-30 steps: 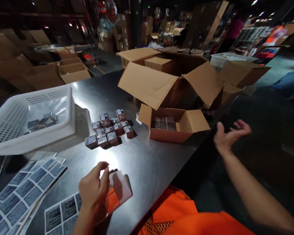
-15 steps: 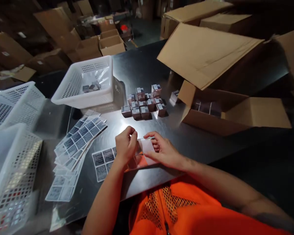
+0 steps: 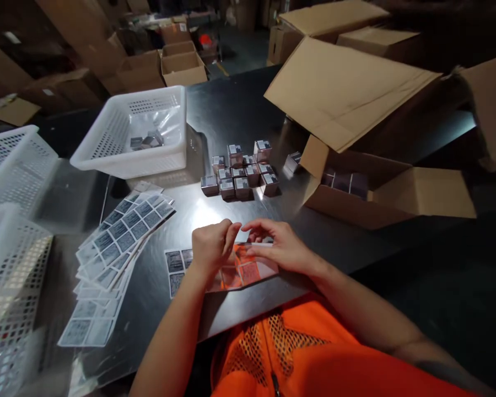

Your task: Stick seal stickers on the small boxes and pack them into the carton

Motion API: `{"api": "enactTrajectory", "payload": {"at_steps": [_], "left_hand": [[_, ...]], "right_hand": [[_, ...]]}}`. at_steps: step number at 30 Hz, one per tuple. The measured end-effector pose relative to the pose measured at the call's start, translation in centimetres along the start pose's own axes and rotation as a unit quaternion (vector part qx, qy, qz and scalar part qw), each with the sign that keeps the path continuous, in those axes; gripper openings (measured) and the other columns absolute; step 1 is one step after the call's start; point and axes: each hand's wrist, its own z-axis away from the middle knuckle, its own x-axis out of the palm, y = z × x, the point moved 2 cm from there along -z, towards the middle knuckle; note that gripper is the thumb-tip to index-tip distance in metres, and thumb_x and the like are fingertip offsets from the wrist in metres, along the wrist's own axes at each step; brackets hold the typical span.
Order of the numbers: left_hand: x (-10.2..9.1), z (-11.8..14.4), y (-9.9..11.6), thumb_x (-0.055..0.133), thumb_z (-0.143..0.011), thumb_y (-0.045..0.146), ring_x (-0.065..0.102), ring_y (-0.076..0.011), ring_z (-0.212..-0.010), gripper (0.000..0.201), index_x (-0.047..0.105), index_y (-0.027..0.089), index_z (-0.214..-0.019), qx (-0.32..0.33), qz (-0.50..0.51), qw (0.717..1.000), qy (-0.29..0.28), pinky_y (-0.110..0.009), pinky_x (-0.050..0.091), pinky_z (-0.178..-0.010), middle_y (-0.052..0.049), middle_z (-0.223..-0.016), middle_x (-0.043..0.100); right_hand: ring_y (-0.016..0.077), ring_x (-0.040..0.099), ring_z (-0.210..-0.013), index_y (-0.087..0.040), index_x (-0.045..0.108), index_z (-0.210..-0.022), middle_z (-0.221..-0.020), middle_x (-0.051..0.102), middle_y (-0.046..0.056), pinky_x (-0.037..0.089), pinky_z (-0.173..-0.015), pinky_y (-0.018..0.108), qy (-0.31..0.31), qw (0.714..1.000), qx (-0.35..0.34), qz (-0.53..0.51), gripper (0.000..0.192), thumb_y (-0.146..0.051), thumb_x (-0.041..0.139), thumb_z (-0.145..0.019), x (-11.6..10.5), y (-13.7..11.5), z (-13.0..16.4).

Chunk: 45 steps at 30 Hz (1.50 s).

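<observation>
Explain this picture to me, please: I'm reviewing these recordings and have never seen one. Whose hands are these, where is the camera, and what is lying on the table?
No machine here: a camera worn on a person's head looks forward and down, so the two bare hands are that person's own, above an orange vest. The left hand and right hand meet over a label sheet at the near edge of the dark table; both touch it, the left hand's fingers pinched together at its top edge. To the left lies a fanned stack of label sheets. Beyond the hands stands a cluster of small boxes, some labelled on top. A white basket stands further left, with more baskets at the left edge. An open carton to the right holds more small boxes.
</observation>
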Motion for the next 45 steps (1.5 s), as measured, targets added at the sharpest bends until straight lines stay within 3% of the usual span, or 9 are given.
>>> {"api": "enactTrajectory", "payload": {"at_steps": [6,14,21,24,27,32,37,41,45], "left_hand": [[0.3,0.5,0.2,0.031,-0.105,0.045,0.040,-0.0119,-0.045,0.058,0.054,0.021,-0.058,0.043,-0.008,0.999,0.031,-0.030,0.021,-0.053,0.000,-0.046,0.047],[0.0,0.9,0.4,0.031,-0.107,0.046,0.044,-0.0128,-0.048,0.059,0.059,0.021,-0.061,0.045,-0.027,0.998,0.037,-0.031,0.023,-0.056,-0.002,-0.050,0.054],[-0.3,0.4,-0.3,0.028,-0.107,0.046,0.038,-0.0119,-0.046,0.060,0.055,0.020,-0.060,-0.011,-0.036,0.997,0.068,-0.030,0.020,-0.054,-0.001,-0.049,0.047],[-0.3,0.4,-0.3,0.029,-0.107,0.047,0.036,-0.0119,-0.046,0.061,0.057,0.020,-0.061,-0.001,-0.032,0.997,0.071,-0.031,0.018,-0.053,0.000,-0.048,0.046],[-0.2,0.4,-0.2,0.029,-0.108,0.046,0.037,-0.0117,-0.046,0.061,0.060,0.019,-0.062,0.013,-0.026,0.997,0.072,-0.030,0.018,-0.053,0.000,-0.049,0.047],[-0.1,0.4,-0.2,0.026,-0.107,0.050,0.038,-0.0123,-0.047,0.064,0.060,0.020,-0.063,-0.006,-0.021,0.998,0.055,-0.031,0.018,-0.054,-0.001,-0.050,0.048],[-0.1,0.3,0.0,0.021,-0.107,0.054,0.037,-0.0126,-0.046,0.067,0.058,0.020,-0.062,-0.016,-0.024,0.999,0.041,-0.031,0.017,-0.054,-0.002,-0.050,0.047],[0.0,0.3,-0.1,0.024,-0.106,0.053,0.039,-0.0129,-0.047,0.065,0.058,0.020,-0.062,-0.036,-0.035,0.998,0.036,-0.031,0.017,-0.055,-0.002,-0.050,0.048],[0.1,-0.1,-0.8,0.035,-0.105,0.045,0.040,-0.0134,-0.047,0.052,0.058,0.020,-0.065,-0.121,-0.065,0.990,0.015,-0.030,0.016,-0.056,-0.001,-0.052,0.051]], "right_hand": [[0.0156,0.069,-0.076,-0.018,0.078,-0.109,-0.083,0.077,0.002,0.054,-0.078,0.030,0.020,0.995,0.094,-0.020,0.037,-0.028,0.082,-0.074,-0.4,0.7,0.3],[0.0198,0.075,-0.082,-0.021,0.082,-0.082,-0.085,0.081,0.003,0.057,-0.079,0.031,0.024,0.996,0.088,0.021,0.007,-0.021,0.077,-0.077,-0.2,0.3,-0.3],[0.0198,0.074,-0.087,-0.024,0.081,-0.094,-0.093,0.081,0.002,0.053,-0.080,0.031,-0.007,0.990,0.035,0.135,0.012,-0.019,0.072,-0.088,0.5,-0.9,-0.8],[0.0195,0.071,-0.089,-0.023,0.080,-0.089,-0.090,0.079,0.002,0.052,-0.085,0.032,0.035,0.988,0.020,0.151,0.014,-0.012,0.078,-0.080,0.4,-1.1,-1.2],[0.0182,0.070,-0.085,-0.021,0.081,-0.094,-0.084,0.076,0.001,0.051,-0.086,0.032,0.060,0.990,0.047,0.118,0.023,-0.010,0.081,-0.074,0.3,-1.0,-1.5],[0.0163,0.066,-0.074,-0.020,0.083,-0.095,-0.080,0.075,0.001,0.051,-0.077,0.031,0.032,0.992,0.112,0.046,0.025,-0.018,0.083,-0.070,0.1,-0.2,-1.8],[0.0186,0.068,-0.075,-0.020,0.085,-0.092,-0.079,0.077,0.003,0.052,-0.073,0.031,0.035,0.987,0.142,0.068,0.025,-0.023,0.085,-0.067,-0.8,0.3,-1.8],[0.0207,0.071,-0.078,-0.022,0.083,-0.087,-0.082,0.078,0.004,0.055,-0.076,0.034,0.050,0.990,0.076,0.110,0.013,-0.024,0.082,-0.074,-0.7,0.0,-1.6],[0.0256,0.072,-0.104,-0.025,0.079,-0.089,-0.090,0.079,0.005,0.050,-0.103,0.047,0.034,0.965,-0.149,0.214,0.009,-0.024,0.071,-0.090,-0.1,-0.7,-0.8]]}}
